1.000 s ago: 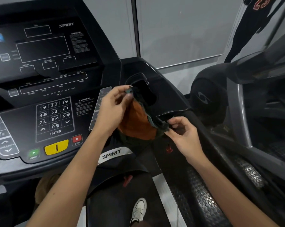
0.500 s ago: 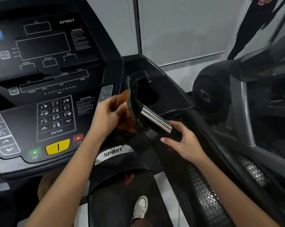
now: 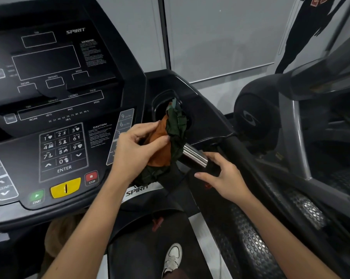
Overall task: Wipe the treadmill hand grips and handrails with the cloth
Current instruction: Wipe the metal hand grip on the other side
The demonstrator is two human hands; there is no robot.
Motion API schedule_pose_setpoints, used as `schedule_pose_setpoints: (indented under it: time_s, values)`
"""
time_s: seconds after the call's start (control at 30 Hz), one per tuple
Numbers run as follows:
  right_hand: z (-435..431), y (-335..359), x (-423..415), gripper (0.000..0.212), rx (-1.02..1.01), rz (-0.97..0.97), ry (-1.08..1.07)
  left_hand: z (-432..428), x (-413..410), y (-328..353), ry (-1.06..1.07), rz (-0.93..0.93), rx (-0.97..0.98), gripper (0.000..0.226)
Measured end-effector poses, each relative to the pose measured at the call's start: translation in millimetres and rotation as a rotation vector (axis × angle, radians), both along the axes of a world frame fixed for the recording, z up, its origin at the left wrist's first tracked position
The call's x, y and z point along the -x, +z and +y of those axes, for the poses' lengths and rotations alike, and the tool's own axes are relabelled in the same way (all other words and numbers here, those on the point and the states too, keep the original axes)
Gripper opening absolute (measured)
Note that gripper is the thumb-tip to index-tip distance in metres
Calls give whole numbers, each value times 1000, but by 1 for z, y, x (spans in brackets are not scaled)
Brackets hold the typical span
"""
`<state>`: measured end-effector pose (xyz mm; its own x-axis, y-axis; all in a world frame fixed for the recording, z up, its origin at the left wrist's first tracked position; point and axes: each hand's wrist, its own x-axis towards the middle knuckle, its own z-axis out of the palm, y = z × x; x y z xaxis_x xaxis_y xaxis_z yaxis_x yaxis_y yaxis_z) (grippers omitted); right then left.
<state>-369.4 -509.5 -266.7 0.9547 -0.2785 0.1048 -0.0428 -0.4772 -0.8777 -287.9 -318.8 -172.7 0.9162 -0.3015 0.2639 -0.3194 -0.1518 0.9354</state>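
Clearly the wiping is under way but far from finished, as far as this view shows. The left hand has its grip bunched on the cloth, an orange and dark green rag, and presses it around the inner end of the hand grip, the short bar that juts out from the console toward the person. The cloth covers the upper part of that bar; the shiny metal sensor band below it is bare and in plain sight. The right hand rests at the dark lower end of the same bar, fingers loosely curled beside and under it; its grip looks relaxed, with nothing clenched in it, though whether the fingertips touch the bar I cannot tell.

Judging from this, only one hand grip is being worked on, and only part of its length is under the cloth. The long black handrail running down the right side of the machine has no cloth on it. Any grip or rail on the left side is out of view, so its state is unknown. Whether surfaces already look clean cannot be read from the picture.
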Motion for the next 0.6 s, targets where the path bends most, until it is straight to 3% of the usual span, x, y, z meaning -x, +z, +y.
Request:
schedule_pose_setpoints:
  time_s: [0.17,0.27,0.4,0.5,0.6]
  values:
    - [0,0,0,58,-12,21,4,11,5,-8,149,-70,49,20]
    - [0,2,0,60,5,35,26,16,5,-5,101,-26,62,20]
    - [0,6,0,56,71,25,41,6,-3,7,-14,-70,-69,20]
    - [0,8,-1,54,67,16,42,-5,-6,16,-102,192,8,16]
    - [-1,6,-1,52,41,14,39,-4,-5,21,-87,315,97,17]
